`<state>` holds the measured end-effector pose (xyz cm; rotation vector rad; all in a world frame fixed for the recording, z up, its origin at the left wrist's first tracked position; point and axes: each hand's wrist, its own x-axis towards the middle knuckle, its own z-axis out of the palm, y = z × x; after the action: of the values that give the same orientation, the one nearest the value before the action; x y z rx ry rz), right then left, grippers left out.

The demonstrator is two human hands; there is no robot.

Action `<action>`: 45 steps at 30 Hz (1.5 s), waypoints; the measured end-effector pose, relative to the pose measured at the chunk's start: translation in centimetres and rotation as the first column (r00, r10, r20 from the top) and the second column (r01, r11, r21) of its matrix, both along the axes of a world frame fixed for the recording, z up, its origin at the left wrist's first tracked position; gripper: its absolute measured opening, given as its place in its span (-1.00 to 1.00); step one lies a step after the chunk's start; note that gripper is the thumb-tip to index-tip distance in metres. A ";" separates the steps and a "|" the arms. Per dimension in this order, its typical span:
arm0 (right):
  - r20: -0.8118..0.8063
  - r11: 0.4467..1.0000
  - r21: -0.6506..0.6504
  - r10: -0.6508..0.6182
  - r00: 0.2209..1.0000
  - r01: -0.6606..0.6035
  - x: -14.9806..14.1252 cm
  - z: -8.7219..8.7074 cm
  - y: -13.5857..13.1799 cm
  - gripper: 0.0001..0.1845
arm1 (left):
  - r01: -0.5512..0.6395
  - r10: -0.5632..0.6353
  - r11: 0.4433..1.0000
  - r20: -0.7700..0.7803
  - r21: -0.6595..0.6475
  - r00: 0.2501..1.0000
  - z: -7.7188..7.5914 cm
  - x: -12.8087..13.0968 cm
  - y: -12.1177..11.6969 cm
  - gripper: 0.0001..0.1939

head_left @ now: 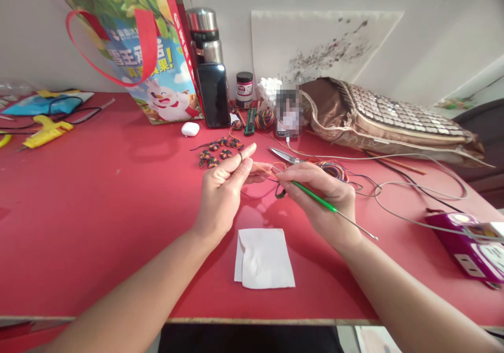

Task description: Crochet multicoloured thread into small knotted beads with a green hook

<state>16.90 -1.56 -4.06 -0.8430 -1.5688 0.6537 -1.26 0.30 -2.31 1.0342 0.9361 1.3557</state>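
Observation:
My right hand [323,193] grips a crochet hook [321,200] by its green handle, a thin metal end sticking out toward my wrist. Across from it, my left hand [224,190] is closed, with multicoloured yarn [262,169] running from its fingers to the other hand. The hook's working tip is hidden among the fingers. A small dark crocheted piece [280,191] hangs below my right fingertips. Just beyond the left hand lie several crocheted flowers [214,152] in dark, orange and red yarn. Scissors [286,156] and a loose coil of yarn [333,170] rest behind my right hand.
A folded white paper [265,258] lies in front of me on the red table [118,227]. Behind stand a shopping bag [157,64], a thermos [205,33], a black phone [213,96] and a sequined cushion [389,117]. A yellow glue gun [49,130] is left, a purple power strip [464,248] right.

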 end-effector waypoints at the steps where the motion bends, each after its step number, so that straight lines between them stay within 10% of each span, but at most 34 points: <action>1: 0.002 1.000 -0.002 -0.008 1.000 0.008 0.0 0.0 0.0 -0.69 | -0.006 0.006 1.000 0.003 0.001 1.000 0.0 0.0 0.0 -0.56; 18: -0.007 0.998 -0.005 -0.064 0.998 0.063 0.5 0.3 0.1 -0.78 | 0.022 -0.028 0.998 -0.123 -0.053 0.992 1.7 -1.4 1.2 -0.60; 25: -0.003 0.998 0.031 -0.059 0.998 0.059 0.6 0.5 0.2 -0.73 | 0.310 -0.318 0.945 -0.062 -0.104 0.946 2.5 -2.4 1.6 -0.71; 32: 0.022 0.991 0.059 -0.119 0.993 0.118 0.8 0.7 0.3 -0.74 | 0.336 -0.318 0.926 0.121 -0.170 0.940 2.1 -2.4 1.9 -0.72; 39: 0.027 0.996 0.064 -0.066 0.997 0.064 0.5 0.5 0.1 -0.72 | 0.616 -0.492 0.752 0.424 -0.233 0.761 2.3 -2.7 1.8 -0.81; 45: 0.056 0.994 0.081 -0.078 0.995 0.074 0.2 0.8 0.0 -0.76 | 0.370 -0.349 0.910 0.135 -0.185 0.927 1.8 -1.2 0.5 -0.68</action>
<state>17.11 -1.53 -3.26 -0.8650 -1.5969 0.5127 -2.45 0.78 -0.49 0.9168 0.7497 0.9694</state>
